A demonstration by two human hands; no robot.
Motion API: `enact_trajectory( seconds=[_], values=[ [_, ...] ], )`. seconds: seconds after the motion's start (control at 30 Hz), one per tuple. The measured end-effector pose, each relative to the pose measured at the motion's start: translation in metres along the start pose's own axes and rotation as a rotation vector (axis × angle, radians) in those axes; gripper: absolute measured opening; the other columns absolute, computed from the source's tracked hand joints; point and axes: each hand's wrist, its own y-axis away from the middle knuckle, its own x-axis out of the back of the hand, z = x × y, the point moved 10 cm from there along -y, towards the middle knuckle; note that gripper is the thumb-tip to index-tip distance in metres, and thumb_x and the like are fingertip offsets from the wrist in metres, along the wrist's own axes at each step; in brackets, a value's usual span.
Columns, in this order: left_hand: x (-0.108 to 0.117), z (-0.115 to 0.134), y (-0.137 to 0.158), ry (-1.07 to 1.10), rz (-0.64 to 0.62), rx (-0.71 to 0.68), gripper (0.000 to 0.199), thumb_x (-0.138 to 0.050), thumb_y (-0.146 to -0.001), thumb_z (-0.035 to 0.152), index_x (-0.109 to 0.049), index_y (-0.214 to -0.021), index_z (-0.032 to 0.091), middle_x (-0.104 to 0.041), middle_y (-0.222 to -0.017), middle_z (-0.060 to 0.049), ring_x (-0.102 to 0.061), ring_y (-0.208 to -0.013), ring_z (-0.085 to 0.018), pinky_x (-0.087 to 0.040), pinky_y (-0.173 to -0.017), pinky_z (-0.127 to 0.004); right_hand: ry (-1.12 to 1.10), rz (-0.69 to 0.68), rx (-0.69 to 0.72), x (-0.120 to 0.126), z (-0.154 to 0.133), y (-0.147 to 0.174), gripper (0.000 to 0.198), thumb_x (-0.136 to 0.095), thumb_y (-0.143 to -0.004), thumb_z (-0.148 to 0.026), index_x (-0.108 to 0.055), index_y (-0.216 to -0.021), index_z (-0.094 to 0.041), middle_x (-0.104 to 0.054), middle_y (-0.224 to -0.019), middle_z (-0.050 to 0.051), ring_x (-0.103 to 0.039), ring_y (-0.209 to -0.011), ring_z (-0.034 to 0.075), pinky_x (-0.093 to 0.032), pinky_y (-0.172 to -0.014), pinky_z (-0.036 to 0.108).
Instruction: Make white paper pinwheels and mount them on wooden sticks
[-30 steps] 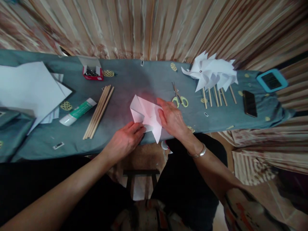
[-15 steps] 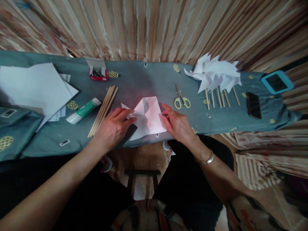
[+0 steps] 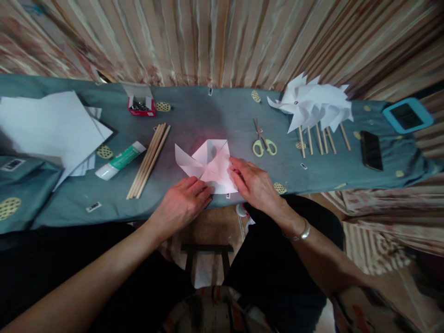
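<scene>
Before me on the table lies a white paper pinwheel (image 3: 214, 162), its blades partly folded toward the middle and one pointed blade rising at the left. My left hand (image 3: 185, 201) is closed on the paper's near left edge, fingertips at its lower corner. At the right edge, my right hand (image 3: 255, 182) pinches the paper between thumb and fingers. Scissors (image 3: 263, 141) with yellow-green handles lie to the right of the paper. Several wooden sticks (image 3: 149, 162) lie on the left, beside a green and white glue stick (image 3: 120, 160).
White paper sheets (image 3: 52, 129) are stacked at far left. A red box of small metal pieces (image 3: 141, 107) stands open at the back. Finished pinwheels on sticks (image 3: 315, 104) lie at the right, near a phone (image 3: 371, 151) and a blue-framed device (image 3: 408, 115). A curtain (image 3: 208, 41) hangs behind.
My left hand has moved from the paper's left blade down to its near edge, uncovering that blade. My right hand stays at the right edge. The view has shifted slightly.
</scene>
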Motion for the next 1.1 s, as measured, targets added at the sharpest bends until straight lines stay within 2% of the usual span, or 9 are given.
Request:
enact_trajectory(
  seconds=[0.17,0.37,0.6,0.77,0.9,1.0,1.1],
  values=[
    [0.0,0.002,-0.001,-0.032,-0.056,-0.014,0.017,-0.051,-0.093,0.015,-0.064,-0.104,0.011,-0.064,-0.09,-0.008,-0.057,-0.081,-0.021,-0.052,-0.071,-0.032,0.011,-0.006,0.012,-0.001,-0.001,0.0,0.036,-0.043,-0.095,-0.019,-0.051,-0.129,-0.011,-0.072,-0.102,0.011,-0.064,-0.093,0.023,-0.053,-0.088,0.04],
    [0.001,0.002,-0.007,-0.025,-0.045,0.024,0.017,-0.05,-0.095,0.022,-0.064,-0.096,0.013,-0.064,-0.088,-0.007,-0.057,-0.079,-0.021,-0.052,-0.068,-0.032,-0.002,-0.009,-0.01,-0.001,0.001,-0.001,0.037,-0.042,-0.095,-0.02,-0.052,-0.13,-0.011,-0.072,-0.102,0.012,-0.065,-0.095,0.023,-0.053,-0.089,0.04],
    [-0.008,0.003,-0.009,-0.068,-0.117,0.005,0.015,-0.047,-0.095,0.017,-0.062,-0.097,0.014,-0.062,-0.088,-0.007,-0.056,-0.08,-0.02,-0.051,-0.069,-0.031,-0.043,-0.005,-0.014,0.002,0.002,-0.002,0.036,-0.043,-0.095,-0.021,-0.054,-0.129,-0.014,-0.072,-0.103,0.011,-0.066,-0.095,0.022,-0.053,-0.09,0.041],
    [-0.005,0.006,-0.01,-0.066,-0.144,-0.007,0.014,-0.049,-0.092,0.012,-0.062,-0.095,0.013,-0.062,-0.086,-0.007,-0.056,-0.076,-0.02,-0.051,-0.065,-0.032,-0.152,0.0,-0.088,0.01,0.017,-0.001,0.032,-0.045,-0.093,-0.02,-0.062,-0.121,-0.017,-0.072,-0.109,0.01,-0.067,-0.099,0.021,-0.053,-0.093,0.041],
    [0.003,0.003,-0.009,-0.02,-0.08,0.024,0.016,-0.047,-0.094,0.014,-0.063,-0.092,0.013,-0.063,-0.084,-0.007,-0.058,-0.074,-0.019,-0.052,-0.064,-0.03,-0.351,-0.147,-0.1,0.003,0.022,0.001,0.038,-0.052,-0.084,-0.012,-0.064,-0.12,-0.021,-0.07,-0.114,0.006,-0.067,-0.099,0.018,-0.055,-0.089,0.037],
    [0.009,0.002,-0.005,0.023,-0.019,0.024,0.021,-0.044,-0.095,0.015,-0.064,-0.09,0.013,-0.063,-0.082,-0.006,-0.059,-0.073,-0.018,-0.052,-0.065,-0.029,-0.476,-0.273,-0.038,-0.004,0.01,0.006,0.051,-0.059,-0.079,-0.01,-0.058,-0.128,-0.026,-0.064,-0.127,0.005,-0.062,-0.112,0.018,-0.053,-0.094,0.038],
    [0.011,0.004,0.0,0.052,-0.004,0.006,0.021,-0.044,-0.095,0.014,-0.065,-0.09,0.013,-0.064,-0.082,-0.007,-0.061,-0.074,-0.017,-0.053,-0.064,-0.029,-0.567,-0.318,-0.029,-0.009,0.0,0.009,0.053,-0.062,-0.08,-0.014,-0.055,-0.132,-0.027,-0.069,-0.118,0.004,-0.064,-0.109,0.017,-0.054,-0.091,0.036]
  ],
)
